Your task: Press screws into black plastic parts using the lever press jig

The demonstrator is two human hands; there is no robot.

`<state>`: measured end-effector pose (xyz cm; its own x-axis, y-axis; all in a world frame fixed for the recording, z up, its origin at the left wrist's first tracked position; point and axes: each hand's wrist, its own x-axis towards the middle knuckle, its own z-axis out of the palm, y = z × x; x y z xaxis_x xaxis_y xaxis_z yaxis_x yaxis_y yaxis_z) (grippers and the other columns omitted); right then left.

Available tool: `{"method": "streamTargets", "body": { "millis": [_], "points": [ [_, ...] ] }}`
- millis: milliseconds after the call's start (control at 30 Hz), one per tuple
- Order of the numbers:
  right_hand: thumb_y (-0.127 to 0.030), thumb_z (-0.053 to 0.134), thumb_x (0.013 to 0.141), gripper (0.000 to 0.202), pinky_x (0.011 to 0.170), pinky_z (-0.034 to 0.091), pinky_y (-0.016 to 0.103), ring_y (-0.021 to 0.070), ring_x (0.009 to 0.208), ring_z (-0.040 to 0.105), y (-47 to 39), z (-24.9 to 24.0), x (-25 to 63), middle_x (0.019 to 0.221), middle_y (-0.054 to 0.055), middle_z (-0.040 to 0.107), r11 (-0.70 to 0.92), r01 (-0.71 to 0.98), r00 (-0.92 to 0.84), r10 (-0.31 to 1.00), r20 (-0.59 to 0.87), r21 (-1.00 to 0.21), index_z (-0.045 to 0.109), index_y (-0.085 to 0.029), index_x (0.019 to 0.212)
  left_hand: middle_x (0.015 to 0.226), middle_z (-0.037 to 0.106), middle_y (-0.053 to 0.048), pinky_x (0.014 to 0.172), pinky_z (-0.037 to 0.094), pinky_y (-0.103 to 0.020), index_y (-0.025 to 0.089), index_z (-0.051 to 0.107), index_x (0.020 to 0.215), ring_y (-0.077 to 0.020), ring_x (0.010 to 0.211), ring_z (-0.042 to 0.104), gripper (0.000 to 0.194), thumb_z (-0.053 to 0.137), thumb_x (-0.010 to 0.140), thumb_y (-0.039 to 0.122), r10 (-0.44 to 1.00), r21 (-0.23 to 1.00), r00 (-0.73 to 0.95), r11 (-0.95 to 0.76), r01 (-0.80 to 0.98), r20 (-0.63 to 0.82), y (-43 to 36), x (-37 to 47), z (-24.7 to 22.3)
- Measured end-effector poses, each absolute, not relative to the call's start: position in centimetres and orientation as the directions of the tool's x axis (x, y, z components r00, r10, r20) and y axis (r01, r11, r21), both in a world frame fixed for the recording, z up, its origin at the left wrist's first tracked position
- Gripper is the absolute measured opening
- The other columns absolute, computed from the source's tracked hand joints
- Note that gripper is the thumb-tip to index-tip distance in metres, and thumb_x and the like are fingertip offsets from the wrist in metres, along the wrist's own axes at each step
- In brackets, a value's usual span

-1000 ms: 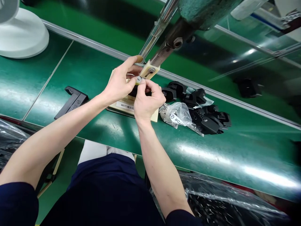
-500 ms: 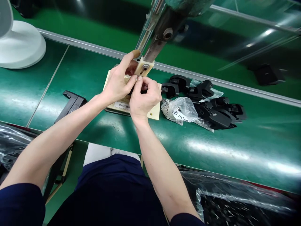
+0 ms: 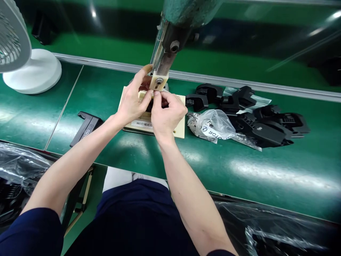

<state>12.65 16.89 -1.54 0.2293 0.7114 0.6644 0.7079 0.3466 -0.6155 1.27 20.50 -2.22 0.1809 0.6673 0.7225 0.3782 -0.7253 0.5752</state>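
Note:
My left hand [image 3: 133, 99] curves around the left side of the cream block [image 3: 159, 81] at the foot of a machine head. A brown cover sits on one of its raised fingertips, and its thumb is just under the block. Against that thumb, my right hand [image 3: 168, 113] has its thumb and curled fingers pinched together. What the fingertips hold is too small or hidden. Below them lies a cream fixture plate [image 3: 180, 125] bearing a white printed label [image 3: 141, 123]. A dark part on it is mostly covered by my hands.
Overhead hangs the green machine head [image 3: 186, 14]. To the right lie a clear plastic bag [image 3: 213, 122] and several black plastic housings [image 3: 271, 131]. At left are a black BOSCH-marked part [image 3: 86, 128] and a white fan [image 3: 34, 73]. Plastic-lined containers [image 3: 279, 220] stand below the bench edge.
The view has shifted, so the bench appears lower and the housings farther right. Both hands remain together under the block, with little change in their grip.

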Motion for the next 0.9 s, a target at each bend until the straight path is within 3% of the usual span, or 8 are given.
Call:
{"method": "streamTargets", "body": {
  "millis": [267,500,700,900],
  "points": [
    [-0.026,0.052,0.092,0.026,0.070,0.044,0.032,0.0168,0.067,0.060,16.9,-1.2,12.9,0.067,0.003,0.063,0.369,0.657,0.236,0.727,0.645,-0.657,0.067,-0.016,0.074,0.109,0.065,-0.006,0.080,0.056,-0.030,0.025,0.029,0.140,-0.0167,0.091,0.068,0.049,0.040,0.096,0.045,0.631,0.508,0.164,-0.730,0.458,0.758,20.5,1.0,-2.6],
    [-0.027,0.052,0.089,0.026,0.073,0.038,0.035,0.0191,0.070,0.057,17.7,-0.4,14.7,0.066,0.002,0.063,0.409,0.819,0.009,0.692,0.722,-0.402,0.065,-0.018,0.068,0.112,0.063,-0.007,0.083,0.055,-0.032,0.022,0.031,0.139,-0.0173,0.090,0.068,0.047,0.042,0.097,0.041,0.525,0.342,0.246,-0.778,0.527,0.815,21.1,0.3,-2.3],
    [-0.027,0.052,0.088,0.027,0.072,0.036,0.034,0.0176,0.067,0.055,18.0,0.0,15.3,0.063,0.001,0.061,0.470,0.792,-0.031,0.669,0.742,-0.390,0.064,-0.019,0.065,0.103,0.064,-0.005,0.078,0.056,-0.032,0.025,0.024,0.144,-0.0175,0.086,0.067,0.060,0.043,0.094,0.053,0.619,0.482,0.137,-0.714,0.507,0.773,20.8,1.3,-2.4],
    [-0.029,0.051,0.089,0.029,0.073,0.036,0.034,0.0168,0.066,0.055,18.2,-0.5,15.2,0.062,0.001,0.061,0.502,0.770,-0.022,0.638,0.770,-0.394,0.062,-0.019,0.064,0.102,0.063,-0.005,0.078,0.056,-0.032,0.027,0.017,0.147,-0.0173,0.089,0.067,0.066,0.046,0.094,0.052,0.642,0.568,0.035,-0.702,0.429,0.766,20.1,2.1,-2.8]
  ]
}}
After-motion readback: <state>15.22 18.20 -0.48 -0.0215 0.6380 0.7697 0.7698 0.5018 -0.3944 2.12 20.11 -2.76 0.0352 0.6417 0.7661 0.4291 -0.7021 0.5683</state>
